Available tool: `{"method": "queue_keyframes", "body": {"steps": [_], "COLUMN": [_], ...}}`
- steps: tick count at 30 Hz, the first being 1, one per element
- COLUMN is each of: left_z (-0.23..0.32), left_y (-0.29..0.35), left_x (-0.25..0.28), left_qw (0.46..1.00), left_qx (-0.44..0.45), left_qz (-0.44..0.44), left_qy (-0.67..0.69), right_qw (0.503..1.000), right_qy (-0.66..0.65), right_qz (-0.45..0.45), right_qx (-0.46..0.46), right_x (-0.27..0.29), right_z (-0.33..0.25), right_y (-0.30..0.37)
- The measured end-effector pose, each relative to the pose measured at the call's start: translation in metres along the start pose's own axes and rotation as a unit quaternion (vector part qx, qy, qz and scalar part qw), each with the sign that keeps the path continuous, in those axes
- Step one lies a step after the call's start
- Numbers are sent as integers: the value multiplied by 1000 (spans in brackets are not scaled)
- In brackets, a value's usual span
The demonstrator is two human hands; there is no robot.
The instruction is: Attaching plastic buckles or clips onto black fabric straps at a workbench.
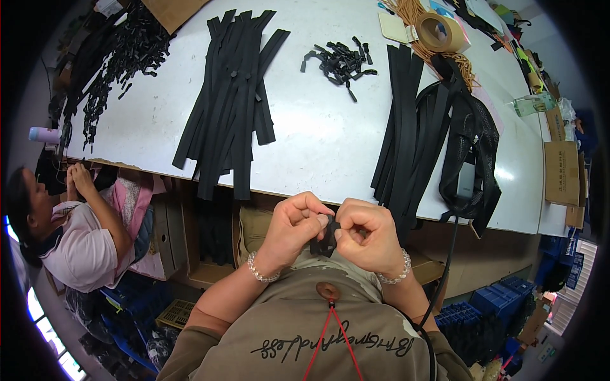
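Just past the table's near edge, in front of my body, my left hand (297, 227) and my right hand (368, 233) are close together. Both have thumb and forefinger pinched on a black strip (323, 246), part of which hangs down between them. Fingers cover much of it, so its ends cannot be made out. Nearest on the table are two stacks of long flat black strips, one ahead to the left (222, 114) and one to the right (406, 120). A loose heap of small black zipper pulls (340, 62) lies farther back between them.
The white table (318, 140) spans the view. A black mesh bag (470, 152) with a grey device lies right, near a tape roll (440, 32) and tan cords. More black pulls (130, 47) spread far left. At left, another person (89, 228) works. Blue crates (502, 295) stand lower right.
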State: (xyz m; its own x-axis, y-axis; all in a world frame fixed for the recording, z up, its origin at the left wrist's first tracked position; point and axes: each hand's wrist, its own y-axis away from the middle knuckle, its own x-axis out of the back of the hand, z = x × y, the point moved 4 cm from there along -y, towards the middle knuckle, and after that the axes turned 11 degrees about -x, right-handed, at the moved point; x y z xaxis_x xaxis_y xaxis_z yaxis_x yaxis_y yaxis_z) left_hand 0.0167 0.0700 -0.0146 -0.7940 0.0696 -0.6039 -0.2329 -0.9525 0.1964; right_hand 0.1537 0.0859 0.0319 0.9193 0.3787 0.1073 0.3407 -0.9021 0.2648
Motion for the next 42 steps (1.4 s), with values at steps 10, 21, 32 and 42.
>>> {"method": "queue_keyframes", "body": {"steps": [10, 21, 32, 42], "left_z": [1, 12, 8, 7], "left_y": [0, 1, 4, 4], "left_x": [1, -1, -2, -3], "left_qw": [998, 992, 993, 994], "left_qx": [-4, -61, -59, -69], "left_qz": [-10, -1, 9, -8], "left_qy": [-67, -110, -101, -88], "right_qw": [1000, 999, 999, 998], "right_qy": [11, 1, -40, -30], "right_qz": [-23, 40, -14, -51], "right_qx": [-13, 17, -16, -36], "right_x": [-1, -7, -4, -4], "right_z": [2, 2, 8, 9], "right_y": [1, 6, 6, 5]}}
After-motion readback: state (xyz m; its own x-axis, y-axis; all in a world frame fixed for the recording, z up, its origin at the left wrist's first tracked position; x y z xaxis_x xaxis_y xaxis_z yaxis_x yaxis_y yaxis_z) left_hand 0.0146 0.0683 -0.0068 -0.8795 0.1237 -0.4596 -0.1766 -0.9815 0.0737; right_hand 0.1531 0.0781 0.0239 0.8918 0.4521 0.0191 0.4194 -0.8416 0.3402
